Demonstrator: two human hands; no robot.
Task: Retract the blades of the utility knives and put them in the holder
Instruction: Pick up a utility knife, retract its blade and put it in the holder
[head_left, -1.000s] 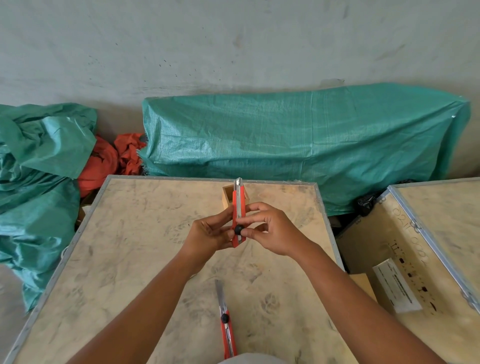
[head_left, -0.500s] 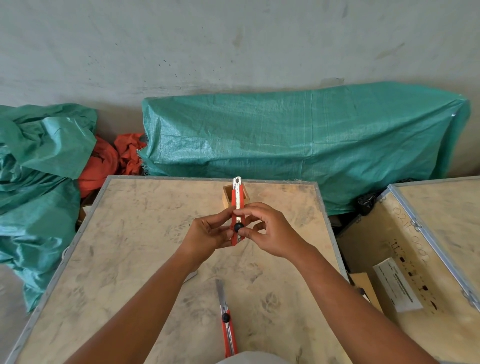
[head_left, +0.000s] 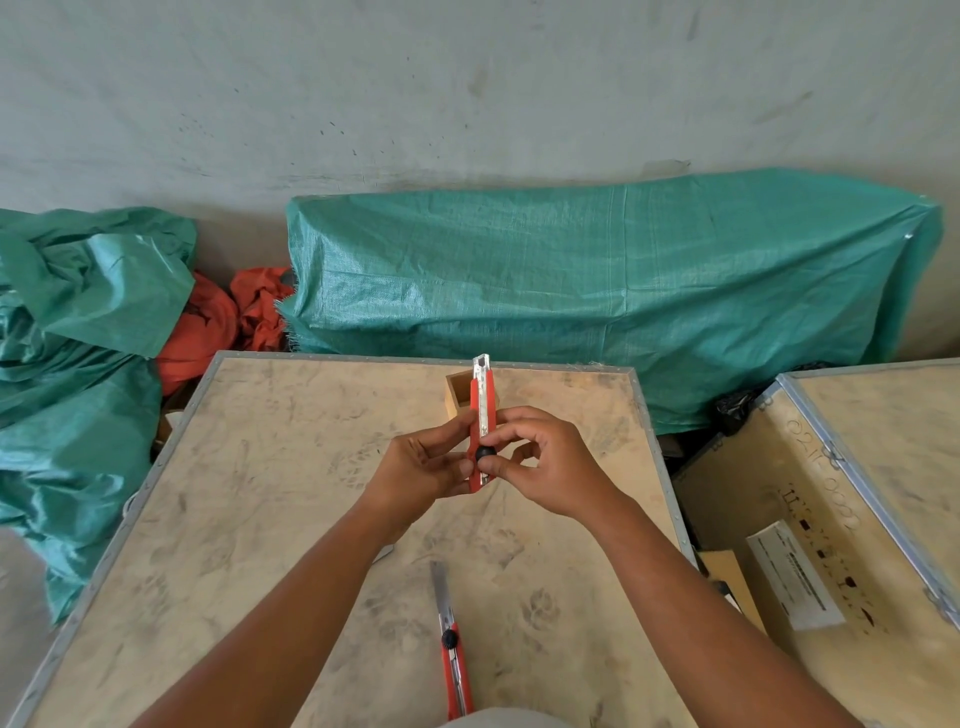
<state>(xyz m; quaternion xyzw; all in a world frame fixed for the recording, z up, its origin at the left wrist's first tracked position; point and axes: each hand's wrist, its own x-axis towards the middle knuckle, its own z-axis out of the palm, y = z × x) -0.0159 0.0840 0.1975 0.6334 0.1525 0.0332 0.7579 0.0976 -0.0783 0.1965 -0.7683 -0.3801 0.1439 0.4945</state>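
Observation:
I hold a red utility knife (head_left: 482, 400) upright above the middle of the table, its tip pointing away from me. My left hand (head_left: 423, 470) grips its lower body from the left. My right hand (head_left: 545, 467) pinches it from the right, thumb and finger on the black knob. Only a short bit of metal shows at the knife's top. Directly behind it stands a small open wooden holder (head_left: 457, 397). A second red utility knife (head_left: 452, 649) lies flat near the front edge, its long blade extended toward the hands.
The work surface is a plywood crate lid (head_left: 260, 519) with metal edging. A second crate (head_left: 857, 493) with a paper label stands at the right. Green tarpaulin bundles (head_left: 597, 291) and orange cloth (head_left: 218, 322) lie behind and to the left.
The blade at the held knife's tip has become shorter as the black knob slid down. Both hands stayed nearly in place. The knife on the table has not moved.

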